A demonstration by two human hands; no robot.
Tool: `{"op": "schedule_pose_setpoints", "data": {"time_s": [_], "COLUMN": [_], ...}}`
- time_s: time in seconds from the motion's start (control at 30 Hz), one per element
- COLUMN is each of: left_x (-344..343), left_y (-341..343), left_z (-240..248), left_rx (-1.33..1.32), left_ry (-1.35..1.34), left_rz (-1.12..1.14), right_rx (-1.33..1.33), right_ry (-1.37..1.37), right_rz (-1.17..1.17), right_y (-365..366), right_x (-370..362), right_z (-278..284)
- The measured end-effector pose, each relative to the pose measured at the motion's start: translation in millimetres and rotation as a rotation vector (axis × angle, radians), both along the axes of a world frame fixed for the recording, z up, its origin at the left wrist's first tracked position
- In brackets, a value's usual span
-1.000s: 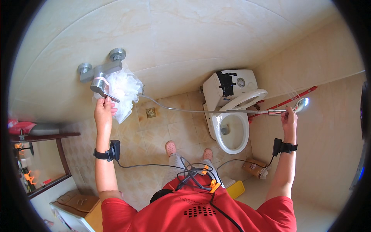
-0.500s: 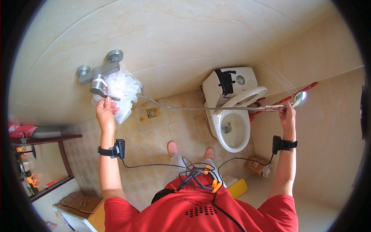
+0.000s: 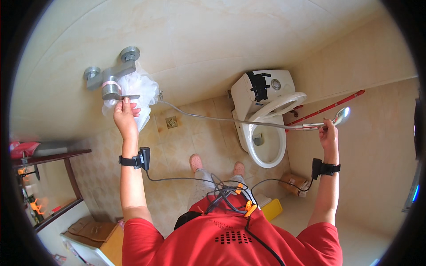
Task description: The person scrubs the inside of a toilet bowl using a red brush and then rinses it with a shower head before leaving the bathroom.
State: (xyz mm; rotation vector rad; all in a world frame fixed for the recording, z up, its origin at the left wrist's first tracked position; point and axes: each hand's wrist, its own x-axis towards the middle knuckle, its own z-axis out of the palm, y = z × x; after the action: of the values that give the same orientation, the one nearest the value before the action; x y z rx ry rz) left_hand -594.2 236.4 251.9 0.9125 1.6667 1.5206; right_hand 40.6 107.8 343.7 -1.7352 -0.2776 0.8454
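On the wall at the left is a grey metal mixer tap (image 3: 110, 90). My left hand (image 3: 126, 116) is closed at its flat lever (image 3: 131, 96), with thumb and fingertips against the underside. A white mesh bath puff (image 3: 141, 91) hangs behind the tap. Far to the right, my right hand (image 3: 329, 134) is wrapped round the handle of a chrome shower head (image 3: 342, 116), whose face is turned toward the right wall. No water shows coming from it. A thin metal hose (image 3: 213, 118) runs from the tap area across to the shower head.
A white toilet (image 3: 269, 144) with raised seat stands between my hands, black tape on its tank. Behind the shower head, a red pole (image 3: 328, 108) leans by the right wall. Below are a floor drain (image 3: 171, 122), a brown paper bag (image 3: 293, 184) and, left, a dark-framed shelf (image 3: 73, 179).
The tap lever has swung from slanting downward to nearly level, my left hand still at it. Water streams seen earlier at the shower head are gone. My right hand keeps its hold.
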Motion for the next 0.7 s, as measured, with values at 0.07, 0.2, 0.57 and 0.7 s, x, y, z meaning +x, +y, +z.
{"op": "schedule_pose_setpoints", "data": {"time_s": [0.07,0.2,0.57,0.7], "left_x": [4,24,-4,-14], "left_y": [-8,-47,-132,-146], "left_z": [8,8,-73,-87], "left_rx": [-0.025,-0.067,-0.375,-0.439], "left_ry": [-0.016,-0.009,-0.084,-0.082], "left_rz": [-0.005,-0.098,-0.369,-0.359], "right_rx": [-0.032,-0.069,-0.295,-0.375], "right_ry": [-0.006,-0.018,-0.283,-0.360], "right_rz": [0.022,0.144,0.689,0.758], "right_y": [-4,-14,-29,-28], "right_x": [-11,-39,-117,-139], "right_z": [-6,-25,-49,-70]}}
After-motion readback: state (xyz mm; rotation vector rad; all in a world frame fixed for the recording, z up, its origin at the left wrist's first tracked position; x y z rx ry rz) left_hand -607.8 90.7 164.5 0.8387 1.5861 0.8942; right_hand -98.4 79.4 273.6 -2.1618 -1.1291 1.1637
